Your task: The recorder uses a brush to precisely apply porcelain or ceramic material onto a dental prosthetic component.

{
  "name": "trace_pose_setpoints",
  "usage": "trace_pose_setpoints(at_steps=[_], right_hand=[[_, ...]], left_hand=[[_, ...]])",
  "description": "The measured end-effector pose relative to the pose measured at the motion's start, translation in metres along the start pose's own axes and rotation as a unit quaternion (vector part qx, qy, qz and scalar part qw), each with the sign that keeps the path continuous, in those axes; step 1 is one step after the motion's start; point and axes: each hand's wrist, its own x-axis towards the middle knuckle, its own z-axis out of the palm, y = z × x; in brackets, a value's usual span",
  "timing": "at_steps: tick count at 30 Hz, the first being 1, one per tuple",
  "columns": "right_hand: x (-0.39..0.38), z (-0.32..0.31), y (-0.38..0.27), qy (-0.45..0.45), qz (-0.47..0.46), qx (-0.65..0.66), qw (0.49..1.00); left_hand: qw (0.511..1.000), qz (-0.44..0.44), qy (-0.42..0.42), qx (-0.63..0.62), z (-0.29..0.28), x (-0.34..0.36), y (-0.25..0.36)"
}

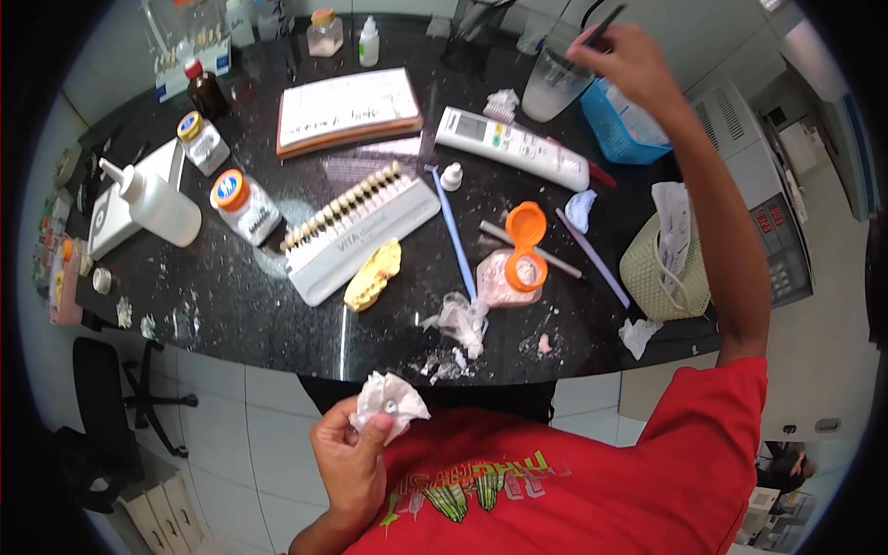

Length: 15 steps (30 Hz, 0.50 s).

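Note:
My left hand (pixel 350 458), low in front of the counter, pinches a crumpled white tissue (pixel 407 424). A small shiny grey-white piece (pixel 390 406) sits on the tissue by my thumb; its kind is too small to make out. At the far right, my right hand (pixel 629 63) is closed on a slim black-handled tool (pixel 607 24). It hovers at the rim of a transparent jar (pixel 548 88) of cloudy liquid, and the tool's working end is hidden. Nearest the left hand on the counter lie a yellow dental cast (pixel 374 275) and a tooth shade guide (pixel 370 236).
An open orange-capped jar of pink powder (pixel 507 280) stands mid-counter among blue (pixel 453 231) and purple sticks (pixel 597 262). Behind are a white remote control (pixel 511 148) and a notepad (pixel 350 109). Bottles (pixel 162 205) stand left; a blue basket (pixel 622 125) and woven basket (pixel 659 277) right.

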Motion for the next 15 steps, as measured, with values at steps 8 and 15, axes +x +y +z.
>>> trace_pose_setpoints(at_steps=[8, 15], right_hand=[[-0.113, -0.1, -0.086, 0.094, -0.11, 0.265, 0.953], [-0.215, -0.043, -0.187, 0.018, -0.125, 0.379, 0.917]], left_hand=[[0.999, -0.009, 0.0, -0.038, -0.004, 0.003, 0.003], [0.997, -0.017, -0.018, -0.073, 0.004, 0.007, 0.002]])
